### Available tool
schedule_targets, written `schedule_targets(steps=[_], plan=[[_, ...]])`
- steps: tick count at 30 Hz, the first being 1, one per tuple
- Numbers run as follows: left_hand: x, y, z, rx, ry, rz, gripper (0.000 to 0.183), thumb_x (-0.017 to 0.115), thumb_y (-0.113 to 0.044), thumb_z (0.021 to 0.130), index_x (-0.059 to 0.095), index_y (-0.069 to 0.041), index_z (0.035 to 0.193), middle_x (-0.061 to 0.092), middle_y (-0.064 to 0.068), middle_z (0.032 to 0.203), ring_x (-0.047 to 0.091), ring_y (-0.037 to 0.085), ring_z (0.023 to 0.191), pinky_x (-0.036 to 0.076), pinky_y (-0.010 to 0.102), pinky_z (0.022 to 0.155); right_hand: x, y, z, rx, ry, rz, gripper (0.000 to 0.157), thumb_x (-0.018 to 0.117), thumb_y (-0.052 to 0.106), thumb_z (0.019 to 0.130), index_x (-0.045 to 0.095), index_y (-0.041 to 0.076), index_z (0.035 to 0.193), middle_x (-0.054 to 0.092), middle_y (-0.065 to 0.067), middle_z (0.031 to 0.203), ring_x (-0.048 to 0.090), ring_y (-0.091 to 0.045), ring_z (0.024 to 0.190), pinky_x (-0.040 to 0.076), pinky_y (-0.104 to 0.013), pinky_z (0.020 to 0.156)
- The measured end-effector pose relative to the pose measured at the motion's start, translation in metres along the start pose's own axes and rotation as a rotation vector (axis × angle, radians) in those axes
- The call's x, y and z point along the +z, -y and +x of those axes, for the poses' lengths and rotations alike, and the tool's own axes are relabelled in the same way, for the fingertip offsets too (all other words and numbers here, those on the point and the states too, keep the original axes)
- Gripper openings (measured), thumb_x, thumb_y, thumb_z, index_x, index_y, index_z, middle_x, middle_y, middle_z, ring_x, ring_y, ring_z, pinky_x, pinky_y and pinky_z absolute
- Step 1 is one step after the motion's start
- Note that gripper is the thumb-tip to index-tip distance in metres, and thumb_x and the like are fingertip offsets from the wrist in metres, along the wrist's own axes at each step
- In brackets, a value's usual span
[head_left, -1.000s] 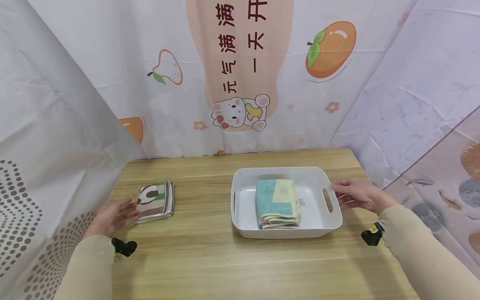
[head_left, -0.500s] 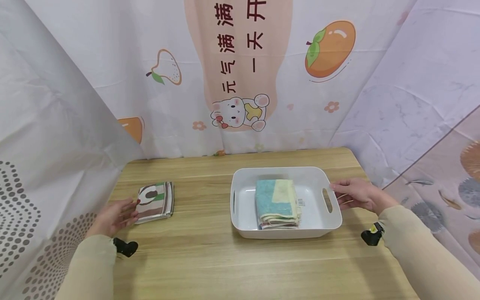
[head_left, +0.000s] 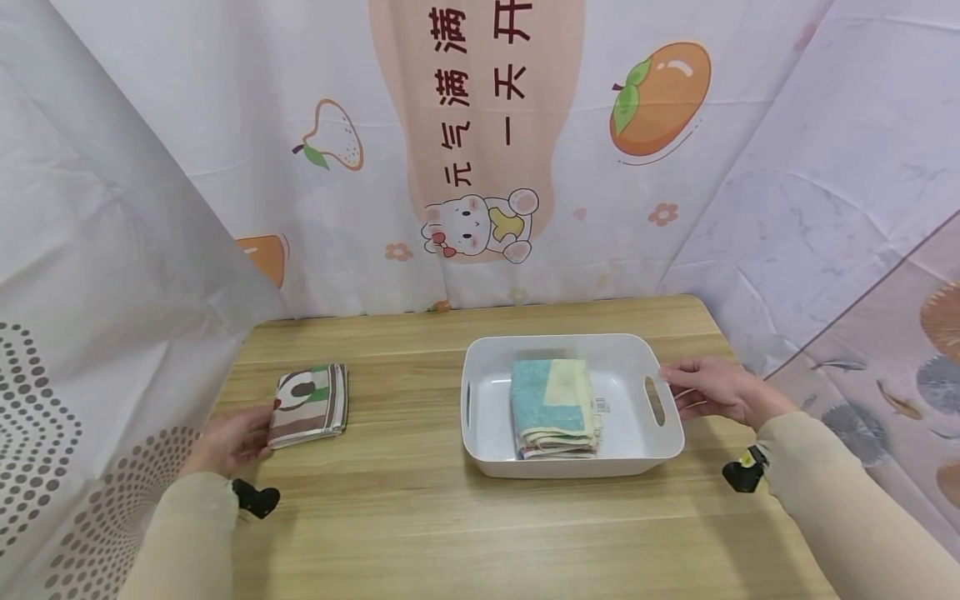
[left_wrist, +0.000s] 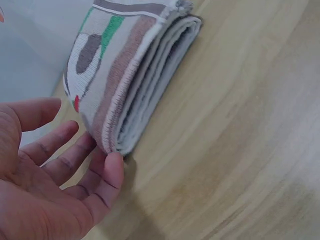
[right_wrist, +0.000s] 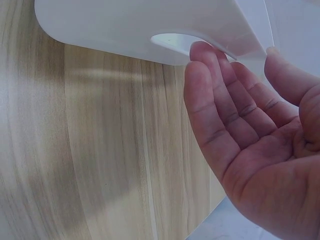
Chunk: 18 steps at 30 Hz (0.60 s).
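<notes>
On the table's left side lies a folded towel [head_left: 309, 405] with brown, white and green patterning and a striped edge. My left hand [head_left: 234, 439] is at its near left corner. In the left wrist view its fingertips [left_wrist: 114, 162] touch the lower folds, while the thumb stays apart from the cloth. My right hand [head_left: 712, 390] is at the right end of a white plastic basket [head_left: 480, 467]. The right wrist view has its loosely bent fingers [right_wrist: 200, 85] by the handle hole, with the thumb tip at the rim. A blue and yellow folded towel [head_left: 551, 400] tops a stack inside the basket.
The wooden table [head_left: 405, 533] carries the basket right of its middle. Printed curtains [head_left: 337, 208] hang behind and on both sides, close to the table's edges. A black wrist device [head_left: 257, 498] sits below the left sleeve, another [head_left: 744, 471] at the right sleeve.
My left hand has shifted slightly down, its fingers now lower against the folded towel's left corner. The right hand, basket and towels stay in place.
</notes>
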<state>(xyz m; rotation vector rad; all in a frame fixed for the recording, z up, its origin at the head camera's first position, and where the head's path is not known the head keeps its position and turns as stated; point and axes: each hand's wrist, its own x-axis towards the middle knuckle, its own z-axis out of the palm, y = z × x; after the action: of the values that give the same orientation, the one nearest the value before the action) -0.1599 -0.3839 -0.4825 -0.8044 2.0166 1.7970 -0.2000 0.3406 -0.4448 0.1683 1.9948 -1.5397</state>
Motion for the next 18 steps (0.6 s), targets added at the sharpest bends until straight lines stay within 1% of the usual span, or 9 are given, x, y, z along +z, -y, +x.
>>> schedule_targets(steps=[4, 8, 12, 18], plan=[[0.0004, 0.0043, 0.0012, -0.012, 0.000, -0.001, 0.055, 0.059, -0.026, 0.094, 0.039, 0.002, 0.138, 0.063, 0.004, 0.094, 0.059, 0.021, 0.084, 0.055, 0.035, 0.070, -0.0004, -0.0008, 0.0004, -0.002, 0.004, 0.003, 0.050, 0.054, 0.030, 0.097, 0.047, -0.009, 0.127, 0.064, -0.019, 0.102, 0.066, -0.028, 0.085, 0.055, -0.043, 0.077], [0.0001, 0.0071, 0.0011, 0.004, 0.007, -0.009, 0.057, 0.059, -0.023, 0.095, 0.036, 0.002, 0.141, 0.063, 0.004, 0.092, 0.059, 0.021, 0.084, 0.055, 0.036, 0.071, -0.0001, -0.0003, 0.0000, 0.001, 0.002, 0.000, 0.050, 0.054, 0.030, 0.097, 0.046, -0.009, 0.128, 0.064, -0.019, 0.102, 0.066, -0.027, 0.085, 0.055, -0.042, 0.076], [0.0000, 0.0077, 0.0012, 0.021, 0.020, 0.009, 0.060, 0.059, -0.019, 0.095, 0.032, 0.002, 0.143, 0.062, 0.004, 0.094, 0.059, 0.021, 0.084, 0.055, 0.036, 0.072, 0.0003, 0.0002, -0.0005, 0.002, 0.001, -0.002, 0.051, 0.054, 0.031, 0.097, 0.046, -0.009, 0.128, 0.064, -0.019, 0.101, 0.066, -0.027, 0.085, 0.055, -0.042, 0.076], [0.0014, 0.0078, 0.0009, 0.017, 0.042, 0.012, 0.066, 0.058, -0.013, 0.095, 0.021, 0.003, 0.147, 0.062, 0.005, 0.092, 0.059, 0.019, 0.082, 0.054, 0.035, 0.073, 0.0007, 0.0005, -0.0007, 0.003, -0.001, 0.001, 0.050, 0.054, 0.030, 0.097, 0.046, -0.008, 0.128, 0.064, -0.019, 0.101, 0.066, -0.026, 0.084, 0.055, -0.041, 0.076]])
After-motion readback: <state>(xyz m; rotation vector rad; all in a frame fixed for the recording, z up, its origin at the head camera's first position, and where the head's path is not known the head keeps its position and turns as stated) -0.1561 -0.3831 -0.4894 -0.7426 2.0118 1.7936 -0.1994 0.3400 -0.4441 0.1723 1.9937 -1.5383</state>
